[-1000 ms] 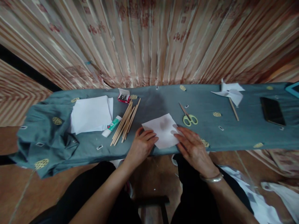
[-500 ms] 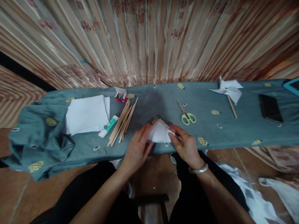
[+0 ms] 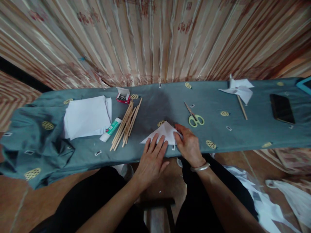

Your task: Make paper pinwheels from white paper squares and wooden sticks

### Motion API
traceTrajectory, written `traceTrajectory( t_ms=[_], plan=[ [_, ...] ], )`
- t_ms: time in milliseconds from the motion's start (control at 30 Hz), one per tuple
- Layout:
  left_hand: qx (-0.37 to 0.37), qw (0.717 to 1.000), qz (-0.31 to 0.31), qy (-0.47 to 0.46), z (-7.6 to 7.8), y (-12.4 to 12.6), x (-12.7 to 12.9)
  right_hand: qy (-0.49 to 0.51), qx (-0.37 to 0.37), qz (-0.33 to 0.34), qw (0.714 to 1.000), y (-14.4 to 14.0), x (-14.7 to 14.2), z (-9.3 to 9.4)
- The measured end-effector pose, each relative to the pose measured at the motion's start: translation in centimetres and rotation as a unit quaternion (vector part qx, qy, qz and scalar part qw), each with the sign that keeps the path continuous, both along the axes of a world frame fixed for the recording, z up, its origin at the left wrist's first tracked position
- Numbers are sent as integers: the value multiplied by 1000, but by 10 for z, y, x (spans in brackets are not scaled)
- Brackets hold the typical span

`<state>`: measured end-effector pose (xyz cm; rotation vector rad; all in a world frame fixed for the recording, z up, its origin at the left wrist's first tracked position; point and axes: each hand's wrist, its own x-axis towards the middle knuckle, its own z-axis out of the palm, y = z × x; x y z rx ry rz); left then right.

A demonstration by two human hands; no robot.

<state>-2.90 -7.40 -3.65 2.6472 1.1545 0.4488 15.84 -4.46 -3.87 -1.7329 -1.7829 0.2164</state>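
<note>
A white sheet of paper (image 3: 167,131), folded into a triangle, lies near the front edge of the cloth-covered table with its peak pointing away from me. My left hand (image 3: 153,158) rests on the triangle's lower edge, fingers stretched out and spread, thumb off to the side. At the triangle's right corner, my right hand (image 3: 189,142) pinches the paper between thumb and fingers; part of that corner is hidden beneath it. Green-handled scissors (image 3: 195,119) lie with blades apart, just beyond my right hand. Left of the paper sits a bundle of wooden sticks (image 3: 126,124).
A stack of white paper (image 3: 86,116), a glue tube (image 3: 110,129) and an opened red box of small metal pieces (image 3: 123,96) lie on the left. To the right are a paper pinwheel (image 3: 243,92) on a stick and a black phone (image 3: 282,108). Paper scraps (image 3: 264,207) lie on the floor.
My left hand has let go of the paper's left side and now lies flat on it. The triangle has come down flat with its left point showing. My right hand stays at the right corner.
</note>
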Motion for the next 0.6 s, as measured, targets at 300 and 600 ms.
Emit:
traceTrajectory(
  t_ms=[300,600],
  plan=[
    [1,1000,5,7,-1,3,0,-37,-4,2,999,1,-2,2],
    [8,1000,10,22,-5,2,1,-50,6,14,999,2,-2,1]
  ],
)
